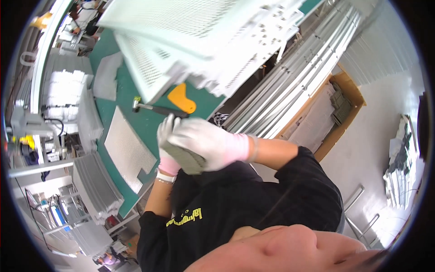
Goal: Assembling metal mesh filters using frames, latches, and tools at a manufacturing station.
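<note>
My left hand [166, 144] and my right hand [209, 141], both in white gloves with pink cuffs, meet in front of my chest. Together they grip a small grey flat piece [186, 160] that looks like a thin stack. My right hand lies over its top and hides most of it. My left hand holds it from the left side. Just beyond my hands, on the green table mat [138, 124], lie a hammer with a black handle [156, 109] and an orange scraper [183, 99].
Large white perforated panels [181, 31] lean over the far side of the mat. A perforated sheet [126, 150] lies flat on it. Stacks of grey sheets [96, 187] stand at the left, long metal profiles [297, 77] and a cardboard box [346, 97] at the right.
</note>
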A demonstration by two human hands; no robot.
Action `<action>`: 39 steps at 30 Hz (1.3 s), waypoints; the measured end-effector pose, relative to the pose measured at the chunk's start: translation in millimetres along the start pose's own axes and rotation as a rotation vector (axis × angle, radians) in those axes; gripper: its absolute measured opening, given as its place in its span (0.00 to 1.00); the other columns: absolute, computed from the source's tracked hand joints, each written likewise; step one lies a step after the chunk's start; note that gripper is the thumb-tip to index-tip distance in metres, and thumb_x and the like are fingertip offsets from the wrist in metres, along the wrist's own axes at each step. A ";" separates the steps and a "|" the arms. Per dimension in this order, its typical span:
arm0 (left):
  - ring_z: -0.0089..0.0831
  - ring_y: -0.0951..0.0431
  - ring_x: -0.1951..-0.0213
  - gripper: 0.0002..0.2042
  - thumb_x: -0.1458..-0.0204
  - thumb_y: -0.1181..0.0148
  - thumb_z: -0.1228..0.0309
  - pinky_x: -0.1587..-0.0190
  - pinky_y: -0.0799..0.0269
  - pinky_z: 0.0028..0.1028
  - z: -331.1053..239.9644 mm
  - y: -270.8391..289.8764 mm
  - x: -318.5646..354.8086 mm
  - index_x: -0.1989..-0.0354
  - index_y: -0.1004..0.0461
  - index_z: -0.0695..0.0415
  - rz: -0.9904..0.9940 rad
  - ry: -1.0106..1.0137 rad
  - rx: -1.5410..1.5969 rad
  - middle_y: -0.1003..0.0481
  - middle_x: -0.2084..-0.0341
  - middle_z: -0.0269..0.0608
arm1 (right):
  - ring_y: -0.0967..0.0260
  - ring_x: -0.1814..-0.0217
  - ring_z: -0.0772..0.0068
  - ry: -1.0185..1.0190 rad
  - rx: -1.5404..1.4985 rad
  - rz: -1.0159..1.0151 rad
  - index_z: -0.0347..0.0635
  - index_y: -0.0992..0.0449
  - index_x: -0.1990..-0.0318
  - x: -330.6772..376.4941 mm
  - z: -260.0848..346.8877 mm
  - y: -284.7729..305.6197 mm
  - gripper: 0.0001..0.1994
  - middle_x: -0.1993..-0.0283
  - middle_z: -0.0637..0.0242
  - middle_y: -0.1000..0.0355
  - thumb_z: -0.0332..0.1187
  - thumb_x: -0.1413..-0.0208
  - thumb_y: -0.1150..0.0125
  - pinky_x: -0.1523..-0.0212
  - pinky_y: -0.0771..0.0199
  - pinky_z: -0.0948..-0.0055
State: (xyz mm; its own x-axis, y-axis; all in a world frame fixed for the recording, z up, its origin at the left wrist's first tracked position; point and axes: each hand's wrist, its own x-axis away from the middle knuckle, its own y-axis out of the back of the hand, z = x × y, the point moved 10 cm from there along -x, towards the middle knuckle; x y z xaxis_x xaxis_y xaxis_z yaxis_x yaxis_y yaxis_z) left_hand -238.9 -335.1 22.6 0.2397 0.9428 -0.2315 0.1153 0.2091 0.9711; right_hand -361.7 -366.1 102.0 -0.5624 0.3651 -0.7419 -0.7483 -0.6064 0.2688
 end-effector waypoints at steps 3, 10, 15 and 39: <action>0.56 0.37 0.39 0.35 0.54 0.34 0.54 0.38 0.41 0.50 19.9 -62.7 39.5 0.41 0.34 0.64 0.132 -0.076 -0.195 0.34 0.43 0.56 | 0.32 0.59 0.50 0.054 0.259 -0.150 0.37 0.32 0.54 -84.8 -20.6 -33.9 0.24 0.63 0.55 0.32 0.32 0.63 0.35 0.57 0.33 0.56; 0.56 0.41 0.36 0.39 0.53 0.35 0.52 0.33 0.49 0.52 4.7 5.9 2.8 0.35 0.38 0.60 0.098 0.117 0.043 0.41 0.35 0.56 | 0.40 0.32 0.60 -0.484 1.028 0.304 0.44 0.35 0.37 -180.4 -207.6 -59.6 0.35 0.39 0.58 0.32 0.37 0.57 0.32 0.34 0.46 0.49; 0.55 0.41 0.36 0.38 0.52 0.36 0.52 0.33 0.49 0.52 -0.1 7.7 1.1 0.35 0.38 0.61 0.046 0.071 0.076 0.41 0.35 0.55 | 0.56 0.22 0.52 -0.582 1.232 0.317 0.56 0.45 0.28 -177.6 -235.6 -47.7 0.43 0.26 0.61 0.47 0.32 0.54 0.32 0.28 0.61 0.41; 0.66 0.45 0.36 0.40 0.57 0.33 0.64 0.34 0.49 0.57 1.9 -16.0 5.7 0.36 0.42 0.67 0.181 0.139 -0.063 0.44 0.36 0.66 | 0.30 0.46 0.36 -1.914 1.141 -0.842 0.31 0.35 0.41 620.5 -146.9 397.3 0.34 0.46 0.35 0.31 0.47 0.51 0.39 0.42 0.30 0.52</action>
State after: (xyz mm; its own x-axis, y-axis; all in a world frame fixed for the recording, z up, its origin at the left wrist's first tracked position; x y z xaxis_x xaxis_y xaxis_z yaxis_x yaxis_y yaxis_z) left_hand -237.6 -333.5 5.6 0.1157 0.9921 -0.0476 0.0208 0.0455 0.9987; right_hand -956.3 -484.3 -341.8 0.7723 0.6147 0.1605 -0.3425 0.1901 0.9201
